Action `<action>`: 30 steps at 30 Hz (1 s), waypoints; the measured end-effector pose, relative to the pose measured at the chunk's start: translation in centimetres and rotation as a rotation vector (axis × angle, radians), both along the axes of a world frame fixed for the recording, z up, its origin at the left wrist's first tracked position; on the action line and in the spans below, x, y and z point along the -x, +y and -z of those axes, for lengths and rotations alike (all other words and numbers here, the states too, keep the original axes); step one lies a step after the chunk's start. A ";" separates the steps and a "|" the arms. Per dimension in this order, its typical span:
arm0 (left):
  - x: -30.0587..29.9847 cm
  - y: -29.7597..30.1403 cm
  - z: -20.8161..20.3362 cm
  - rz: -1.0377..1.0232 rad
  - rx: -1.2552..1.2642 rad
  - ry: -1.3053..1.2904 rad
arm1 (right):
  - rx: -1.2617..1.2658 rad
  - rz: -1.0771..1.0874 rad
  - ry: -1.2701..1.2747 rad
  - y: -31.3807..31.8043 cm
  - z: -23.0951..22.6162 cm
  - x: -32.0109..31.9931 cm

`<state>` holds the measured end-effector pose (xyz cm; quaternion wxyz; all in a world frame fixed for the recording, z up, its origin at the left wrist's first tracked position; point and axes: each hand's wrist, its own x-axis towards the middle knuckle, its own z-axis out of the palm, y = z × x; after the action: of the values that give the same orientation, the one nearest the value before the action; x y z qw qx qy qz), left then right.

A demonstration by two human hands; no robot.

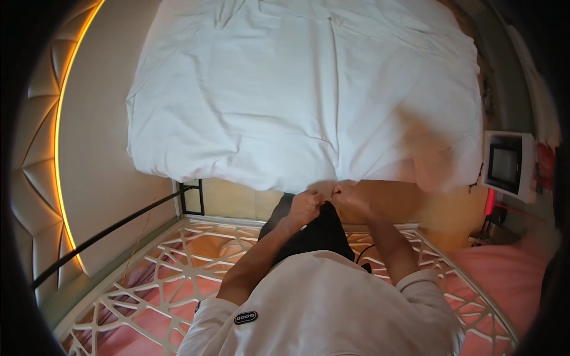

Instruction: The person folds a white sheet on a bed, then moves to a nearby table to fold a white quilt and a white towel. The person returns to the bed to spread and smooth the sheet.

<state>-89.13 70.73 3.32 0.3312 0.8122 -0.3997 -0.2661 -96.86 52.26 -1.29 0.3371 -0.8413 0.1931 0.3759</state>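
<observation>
A white duvet or sheet (pixel 267 95) with creases and a raised fold down its middle covers the bed in front of me. Its near edge hangs low, just where both of my hands meet it. My left hand (pixel 305 204) is closed, fingers curled on the cloth's edge. Close beside it on the right, my right hand (pixel 348 193) pinches the same edge. The exact grip of the fingertips is partly hidden.
A black metal rail (pixel 113 231) runs along the left, near a padded wall (pixel 44 178) with a glowing strip (pixel 57 142). Around me is a white lattice panel (pixel 163 279), with pink cloth (pixel 499 279) at right. A white microwave-like box (pixel 509 165) stands right of the bed.
</observation>
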 end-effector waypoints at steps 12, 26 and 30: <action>-1.7 1.2 0.6 -0.153 -0.097 0.223 | -0.197 1.795 -0.362 -7.4 6.6 2.7; -1.8 -14.4 -1.9 0.021 0.243 -0.128 | -0.645 1.711 -0.887 -9.3 -3.3 -2.3; -2.4 -18.8 0.3 0.014 0.149 -0.127 | -0.709 1.549 -0.807 -10.4 -1.2 -2.3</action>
<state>-86.73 51.93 3.05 0.3630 0.7978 -0.4441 -0.1860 -94.56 41.85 -0.12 0.7710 -0.3935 0.4418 -0.2358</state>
